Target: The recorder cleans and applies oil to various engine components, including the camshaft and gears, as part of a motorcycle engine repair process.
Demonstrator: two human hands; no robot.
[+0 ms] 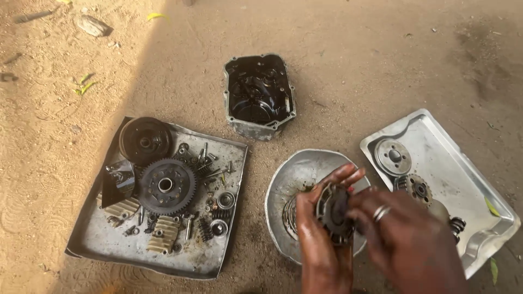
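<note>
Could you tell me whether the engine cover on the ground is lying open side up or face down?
Open side up: the engine cover shows its dark, oily hollow interior.

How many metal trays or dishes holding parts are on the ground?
3: a flat sheet tray at left with gears and bolts, a round bowl under the hands, and a shiny rectangular tray at right. The hands hide part of the bowl.

Both hands are bare, with no gloves and no sleeves reaching into view at the wrists. The right hand [406, 239] wears a plain silver-coloured metal ring [381, 212], which may be two thin bands together; the blur hides that. The left hand [321, 239] carries no ring, and its fingers look smeared with dark grease.
</note>
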